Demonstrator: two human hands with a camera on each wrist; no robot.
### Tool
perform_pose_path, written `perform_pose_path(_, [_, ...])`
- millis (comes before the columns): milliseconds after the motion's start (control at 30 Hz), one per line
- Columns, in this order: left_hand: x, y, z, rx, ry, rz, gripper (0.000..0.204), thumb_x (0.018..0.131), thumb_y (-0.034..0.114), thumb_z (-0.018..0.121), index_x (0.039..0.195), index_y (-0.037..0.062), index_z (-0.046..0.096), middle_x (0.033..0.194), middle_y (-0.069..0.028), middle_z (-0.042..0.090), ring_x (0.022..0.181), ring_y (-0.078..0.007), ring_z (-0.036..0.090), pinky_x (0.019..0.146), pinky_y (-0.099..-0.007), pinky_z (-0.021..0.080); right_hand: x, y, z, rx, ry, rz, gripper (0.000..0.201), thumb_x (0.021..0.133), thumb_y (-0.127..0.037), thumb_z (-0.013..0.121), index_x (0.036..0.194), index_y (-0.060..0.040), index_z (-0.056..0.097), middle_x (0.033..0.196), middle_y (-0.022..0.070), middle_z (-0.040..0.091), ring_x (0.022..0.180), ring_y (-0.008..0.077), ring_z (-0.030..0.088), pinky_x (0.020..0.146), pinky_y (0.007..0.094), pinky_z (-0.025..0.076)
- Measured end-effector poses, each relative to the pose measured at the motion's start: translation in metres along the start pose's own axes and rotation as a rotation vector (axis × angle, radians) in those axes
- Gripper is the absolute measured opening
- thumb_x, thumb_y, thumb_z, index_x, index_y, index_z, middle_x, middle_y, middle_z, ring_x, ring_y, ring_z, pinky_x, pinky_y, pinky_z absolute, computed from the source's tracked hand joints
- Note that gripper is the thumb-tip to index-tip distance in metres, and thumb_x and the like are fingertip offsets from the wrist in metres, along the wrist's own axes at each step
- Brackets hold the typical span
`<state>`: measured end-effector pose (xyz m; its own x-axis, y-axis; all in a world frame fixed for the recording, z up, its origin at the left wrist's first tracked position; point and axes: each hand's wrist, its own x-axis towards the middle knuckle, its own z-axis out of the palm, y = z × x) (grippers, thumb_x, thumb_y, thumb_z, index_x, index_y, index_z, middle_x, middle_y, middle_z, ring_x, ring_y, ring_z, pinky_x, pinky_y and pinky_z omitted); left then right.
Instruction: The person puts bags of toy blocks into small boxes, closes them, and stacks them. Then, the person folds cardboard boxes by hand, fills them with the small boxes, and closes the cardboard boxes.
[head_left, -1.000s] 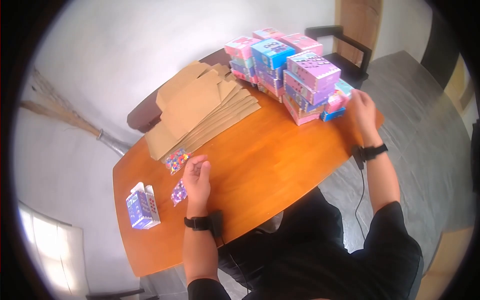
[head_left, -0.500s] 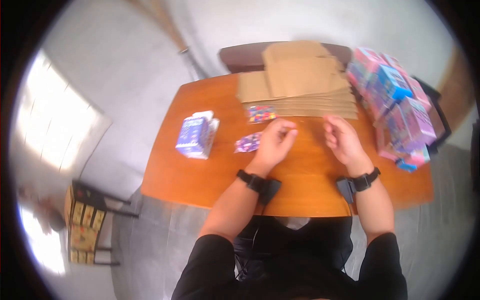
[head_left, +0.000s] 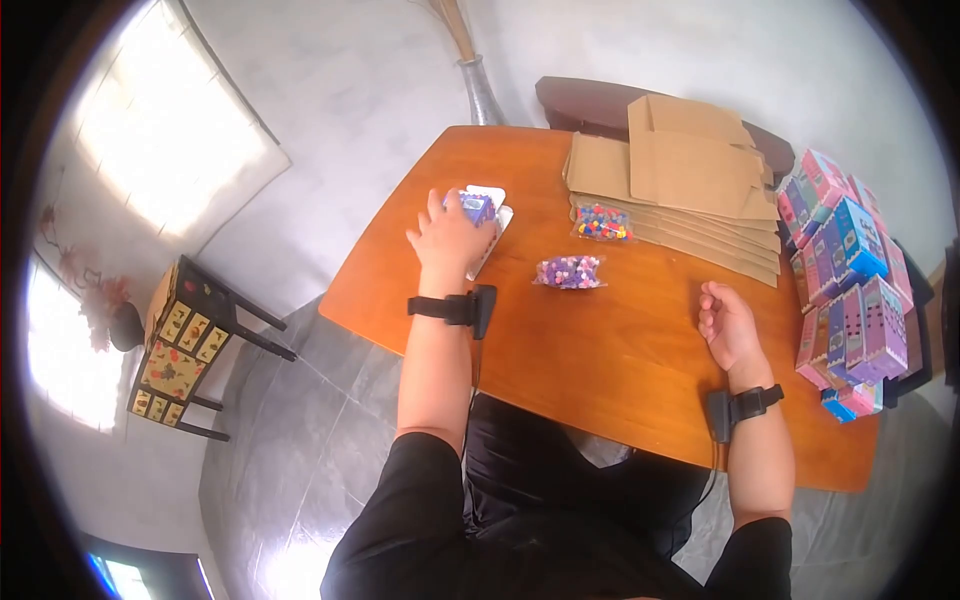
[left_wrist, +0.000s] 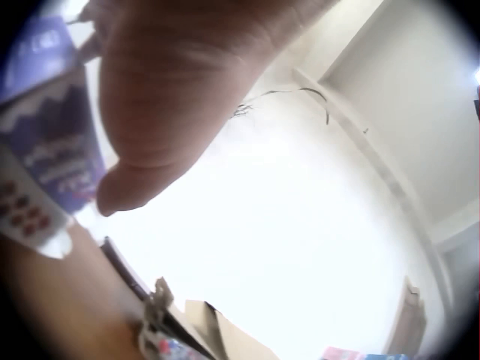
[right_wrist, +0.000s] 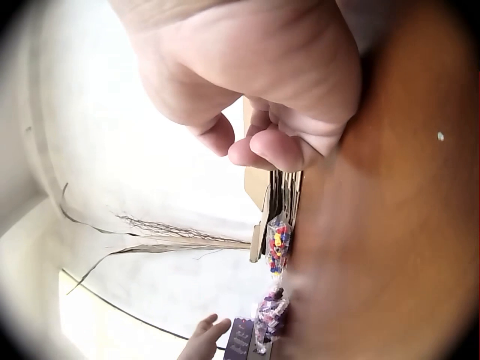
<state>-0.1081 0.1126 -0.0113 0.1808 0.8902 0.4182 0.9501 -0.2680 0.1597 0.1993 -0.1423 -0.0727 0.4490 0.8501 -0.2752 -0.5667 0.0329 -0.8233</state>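
Observation:
At the far left of the table, my left hand (head_left: 450, 243) is over a purple printed box (head_left: 480, 205) with white flaps raised, its fingers spread. In the left wrist view the thumb (left_wrist: 124, 187) lies alongside the box (left_wrist: 56, 142), while the other fingers are mostly hidden. My right hand (head_left: 732, 325) hovers over the right part of the table, fingers loosely curled around nothing. Between the hands lie a clear bag of purple and pink pieces (head_left: 570, 272) and, farther back, a bag of multicoloured pieces (head_left: 603, 222).
Flat brown cardboard pieces (head_left: 690, 170) are piled at the table's back. Stacks of colourful small boxes (head_left: 850, 250) stand along the right edge. A dark bench (head_left: 600, 100) is behind the wooden table (head_left: 640, 350). Each wrist wears a strap with a cable.
The right hand has come back from the box stacks, holding nothing. My left hand has moved left from near the bags to the purple box. The head view has swung left.

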Motion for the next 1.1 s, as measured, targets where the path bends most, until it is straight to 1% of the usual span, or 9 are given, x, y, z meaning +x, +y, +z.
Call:
perform_pose_path(100, [-0.003, 0.001, -0.005, -0.060, -0.133, -0.090, 0.080, 0.078, 0.052, 0.070, 0.145, 0.0162, 0.046, 0.149, -0.0133, 0.044, 0.124, -0.0369, 0.052, 0.103, -0.0518, 0.042, 0.000, 0.001, 0.002, -0.036, 0.009, -0.025, 0.012, 0.095, -0.022, 0.063, 0.095, -0.0096, 0.060, 0.073, -0.0020, 0.057, 0.055, 0.0078, 0.050, 0.047, 0.0211, 0.036])
perform_pose_path(167, [-0.022, 0.037, -0.021, -0.336, 0.152, 0.181, 0.082, 0.074, 0.041, 0.078, 0.144, 0.0132, 0.044, 0.137, -0.0143, 0.052, 0.119, -0.0385, 0.053, 0.099, -0.0519, 0.042, 0.000, 0.001, -0.001, -0.066, -0.049, -0.045, 0.016, 0.095, -0.023, 0.063, 0.103, -0.0086, 0.060, 0.081, 0.0000, 0.061, 0.063, 0.0090, 0.054, 0.053, 0.0215, 0.040])
perform_pose_path(233, [-0.039, 0.080, -0.016, -0.750, 0.161, 0.586, 0.092, 0.066, 0.034, 0.085, 0.144, 0.0094, 0.043, 0.130, -0.0155, 0.056, 0.118, -0.0393, 0.053, 0.097, -0.0504, 0.043, -0.008, 0.001, 0.006, -0.097, -0.104, -0.057, 0.023, 0.096, -0.023, 0.064, 0.111, -0.0076, 0.059, 0.090, 0.0020, 0.064, 0.072, 0.0103, 0.059, 0.058, 0.0219, 0.044])
perform_pose_path(300, [-0.081, 0.129, -0.018, -0.795, 0.112, 0.722, 0.096, 0.061, 0.030, 0.087, 0.142, 0.0058, 0.043, 0.128, -0.0176, 0.056, 0.117, -0.0393, 0.054, 0.097, -0.0477, 0.043, -0.025, -0.001, 0.028, 0.015, -0.280, -0.116, 0.043, 0.096, -0.026, 0.064, 0.131, -0.0052, 0.051, 0.113, 0.0058, 0.064, 0.100, 0.0143, 0.062, 0.079, 0.0267, 0.050])
perform_pose_path(367, [-0.105, 0.155, -0.016, -0.866, -0.147, 0.754, 0.096, 0.063, 0.032, 0.087, 0.143, 0.0045, 0.041, 0.128, -0.0198, 0.056, 0.119, -0.0405, 0.052, 0.100, -0.0482, 0.042, -0.020, 0.005, 0.028, 0.027, -0.299, -0.183, 0.050, 0.095, -0.023, 0.065, 0.137, -0.0044, 0.046, 0.121, 0.0066, 0.061, 0.109, 0.0159, 0.059, 0.088, 0.0295, 0.048])
perform_pose_path(500, [-0.102, 0.154, 0.010, -1.137, -0.236, 0.866, 0.081, 0.076, 0.026, 0.081, 0.141, 0.0023, 0.040, 0.129, -0.0197, 0.056, 0.119, -0.0386, 0.055, 0.101, -0.0470, 0.045, -0.019, -0.003, 0.017, -0.225, -0.238, -0.384, 0.059, 0.089, -0.013, 0.070, 0.141, -0.0036, 0.042, 0.129, 0.0060, 0.058, 0.119, 0.0181, 0.056, 0.100, 0.0338, 0.046])
perform_pose_path(567, [-0.095, 0.145, 0.015, -1.533, -0.552, 0.690, 0.060, 0.088, 0.016, 0.074, 0.136, 0.0008, 0.041, 0.134, -0.0177, 0.055, 0.118, -0.0316, 0.057, 0.099, -0.0406, 0.045, -0.022, -0.004, 0.014, -0.214, -0.236, -0.341, 0.062, 0.086, -0.006, 0.071, 0.141, -0.0034, 0.042, 0.131, 0.0065, 0.058, 0.121, 0.0182, 0.055, 0.104, 0.0341, 0.043])
perform_pose_path(867, [-0.102, 0.142, 0.013, -1.367, -0.337, 0.925, 0.053, 0.079, -0.006, 0.067, 0.127, 0.0064, 0.049, 0.124, -0.0140, 0.055, 0.109, -0.0279, 0.062, 0.086, -0.0358, 0.053, -0.034, -0.005, 0.028, 0.018, -0.258, -0.338, 0.051, 0.093, -0.017, 0.066, 0.137, -0.0031, 0.047, 0.129, 0.0078, 0.059, 0.117, 0.0166, 0.057, 0.096, 0.0307, 0.047])
perform_pose_path(1100, [-0.114, 0.147, -0.005, -1.040, -0.310, 1.124, 0.051, 0.077, -0.004, 0.068, 0.124, 0.0117, 0.059, 0.122, -0.0135, 0.054, 0.095, -0.0283, 0.064, 0.069, -0.0308, 0.057, -0.041, -0.001, 0.033, -0.276, -0.161, -0.457, 0.044, 0.083, 0.008, 0.062, 0.125, -0.0028, 0.052, 0.110, 0.0062, 0.062, 0.102, 0.0121, 0.059, 0.090, 0.0292, 0.049])
